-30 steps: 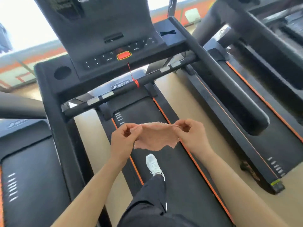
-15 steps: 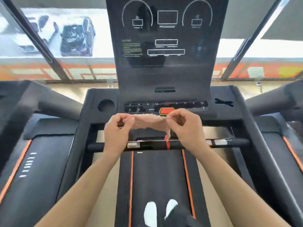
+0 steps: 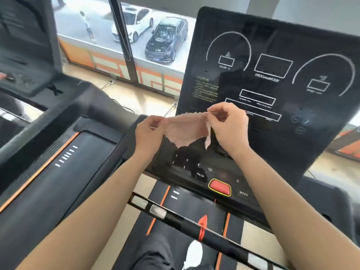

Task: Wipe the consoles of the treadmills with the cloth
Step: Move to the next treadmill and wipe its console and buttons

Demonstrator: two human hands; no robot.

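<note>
Your left hand (image 3: 150, 131) and right hand (image 3: 228, 125) each pinch a top corner of the pink cloth (image 3: 185, 129), stretching it in the air just in front of the treadmill console (image 3: 272, 75), above its red stop button (image 3: 219, 187).

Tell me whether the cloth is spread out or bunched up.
Spread out: the cloth hangs stretched between the left hand and right hand, each pinching an upper corner.
</note>
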